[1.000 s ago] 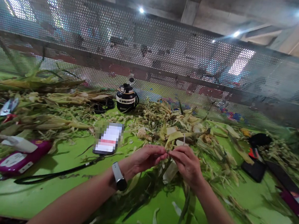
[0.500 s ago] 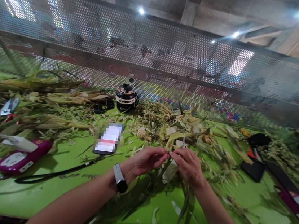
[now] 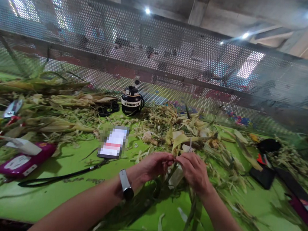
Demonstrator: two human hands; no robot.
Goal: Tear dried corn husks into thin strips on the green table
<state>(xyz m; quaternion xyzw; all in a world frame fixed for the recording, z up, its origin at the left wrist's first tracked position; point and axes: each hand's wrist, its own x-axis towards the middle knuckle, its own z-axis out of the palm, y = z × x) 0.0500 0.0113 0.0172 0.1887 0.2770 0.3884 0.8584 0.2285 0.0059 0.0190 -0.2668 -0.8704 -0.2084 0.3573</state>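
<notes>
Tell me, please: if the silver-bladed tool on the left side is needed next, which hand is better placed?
Probably the left hand: it is nearer the tool; the right hand would likely cross the left arm.

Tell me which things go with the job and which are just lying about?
With the job, it seems:
left hand
right hand
yellowish leaf by their fingertips

Just lying about, apparently:
phone
purple box
black ENERGY jar
shears

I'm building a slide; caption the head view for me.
Left hand and right hand held close together among leafy scraps on a green table, phone and black bottle nearby.
</notes>
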